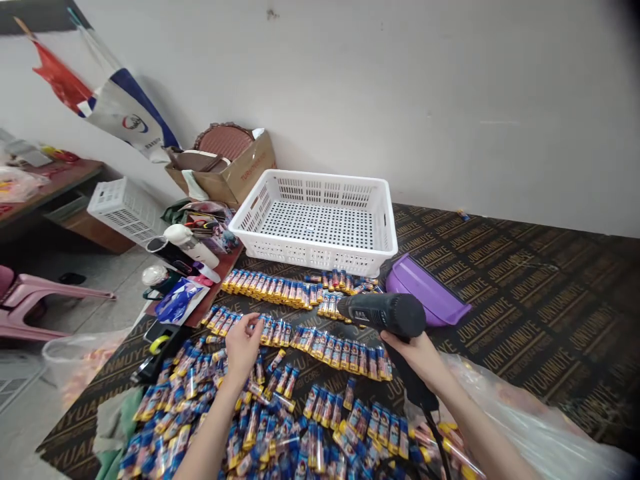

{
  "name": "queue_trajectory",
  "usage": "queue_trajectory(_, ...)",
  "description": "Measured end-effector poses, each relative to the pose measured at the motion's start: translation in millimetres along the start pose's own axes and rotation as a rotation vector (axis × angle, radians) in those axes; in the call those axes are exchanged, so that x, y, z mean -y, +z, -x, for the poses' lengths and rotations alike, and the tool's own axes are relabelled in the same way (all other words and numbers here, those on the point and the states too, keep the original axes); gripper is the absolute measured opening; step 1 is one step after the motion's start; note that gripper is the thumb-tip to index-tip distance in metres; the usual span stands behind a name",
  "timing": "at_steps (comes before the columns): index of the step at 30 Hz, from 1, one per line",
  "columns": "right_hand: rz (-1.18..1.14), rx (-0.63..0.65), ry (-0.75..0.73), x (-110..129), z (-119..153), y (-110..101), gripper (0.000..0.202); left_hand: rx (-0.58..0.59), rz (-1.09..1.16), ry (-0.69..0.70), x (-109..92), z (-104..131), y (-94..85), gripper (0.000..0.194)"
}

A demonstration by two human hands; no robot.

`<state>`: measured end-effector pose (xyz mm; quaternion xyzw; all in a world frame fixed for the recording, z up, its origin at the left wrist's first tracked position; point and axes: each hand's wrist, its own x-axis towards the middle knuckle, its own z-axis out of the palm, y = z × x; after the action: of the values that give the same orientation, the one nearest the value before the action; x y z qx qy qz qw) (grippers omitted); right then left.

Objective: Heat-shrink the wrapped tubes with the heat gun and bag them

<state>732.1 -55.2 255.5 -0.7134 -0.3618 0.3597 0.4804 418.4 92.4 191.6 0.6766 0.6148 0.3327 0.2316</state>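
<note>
My right hand (407,350) is wrapped round the handle of a black heat gun (385,313), whose nozzle points left over the rows of tubes. My left hand (245,337) is at the middle row of small blue-and-yellow tubes (340,352), its thumb and forefinger bent together at one tube; whether it grips that tube is too small to tell. Behind it lies a stacked row of the same tubes (270,288). Many loose tubes (200,390) are heaped in front, around my left forearm.
A white plastic crate (315,250) stands against the wall, with a purple scoop (425,293) to its right. Bottles (193,247), a tape dispenser (159,350) and a cardboard box (245,170) are on the left. Plastic film (525,413) lies at the right front.
</note>
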Motion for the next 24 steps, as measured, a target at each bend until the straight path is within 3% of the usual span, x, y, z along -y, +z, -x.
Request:
queue_trajectory(9,-0.090,0.177,0.060,38,-25,57,0.037,-0.044,0.025,-0.169,67,48,-48.9,0.038)
queue_trajectory(18,-0.131,0.250,0.030,67,-25,112,0.039,-0.050,0.023,-0.193,111,57,-88.1,0.039)
queue_trajectory(21,-0.149,0.249,0.001,73,-26,134,0.039,-0.029,0.021,-0.182,115,54,-94.7,0.037)
queue_trajectory(24,-0.155,0.265,-0.023,77,-28,150,0.037,0.050,0.006,-0.094,101,41,-88.0,0.032)
